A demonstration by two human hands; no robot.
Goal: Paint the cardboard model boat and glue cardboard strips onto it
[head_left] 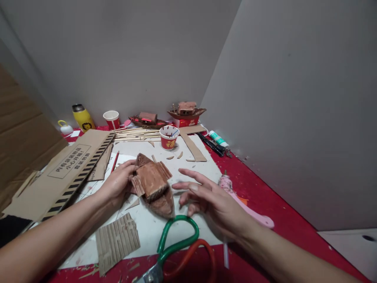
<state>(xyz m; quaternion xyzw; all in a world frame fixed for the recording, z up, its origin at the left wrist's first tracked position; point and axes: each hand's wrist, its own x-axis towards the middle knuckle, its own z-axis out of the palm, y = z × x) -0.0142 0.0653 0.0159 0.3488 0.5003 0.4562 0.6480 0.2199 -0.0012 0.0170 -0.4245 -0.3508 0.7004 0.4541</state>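
Note:
A brown model boat [152, 181] with a corrugated cardboard roof is tilted above the white board. My left hand [119, 182] grips its left side, fingers wrapped round the edge. To the right of the boat, my right hand [206, 192] is held with its fingers spread and nothing between them. Scissors with one green and one red handle [178, 245] lie just in front of the boat. A piece of corrugated cardboard [118, 241] rests at the front left of the board.
Two finished-looking boats [148, 120] [186, 111] stand at the back. Nearer are a red paper cup [169, 138] and thin sticks [135, 133]. A printed cardboard sheet [69, 169] lies left; a pink-handled tool [250, 210] lies right on the red cloth [290, 232].

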